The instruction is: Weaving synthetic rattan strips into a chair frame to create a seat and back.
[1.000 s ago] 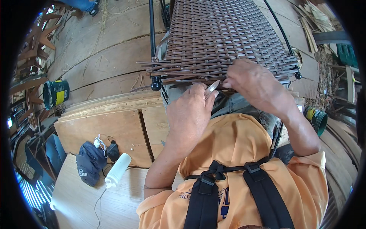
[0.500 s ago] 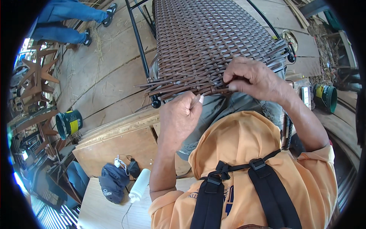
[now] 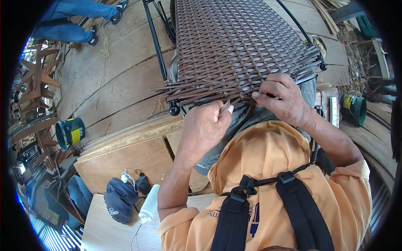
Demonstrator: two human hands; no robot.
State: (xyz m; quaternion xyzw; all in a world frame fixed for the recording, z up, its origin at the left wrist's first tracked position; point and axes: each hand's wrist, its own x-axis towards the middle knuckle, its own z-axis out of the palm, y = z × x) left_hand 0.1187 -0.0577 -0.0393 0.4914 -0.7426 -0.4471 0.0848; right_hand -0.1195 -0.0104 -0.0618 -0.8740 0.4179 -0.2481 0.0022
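A brown woven wicker panel (image 3: 238,42) on a black metal frame (image 3: 157,46) lies in front of me, its loose strip ends fanning out at the near edge. My left hand (image 3: 205,125) is closed around one brown wicker strip (image 3: 225,108) just below that edge. My right hand (image 3: 282,98) presses down on the weave at the near right, fingers pinching the strip ends. My orange shirt and black harness straps fill the lower frame.
Wooden boards (image 3: 125,154) lie to my left on the plank floor. A green can (image 3: 69,131) stands at the left, another green bucket (image 3: 354,108) at the right. A dark cap (image 3: 119,198) and white bottle (image 3: 148,204) rest on a board. Another person's legs (image 3: 71,21) show top left.
My view has shifted, so the panel sits higher and more central. My left hand has dropped slightly from the edge, holding the strip. The other person's legs have come into view.
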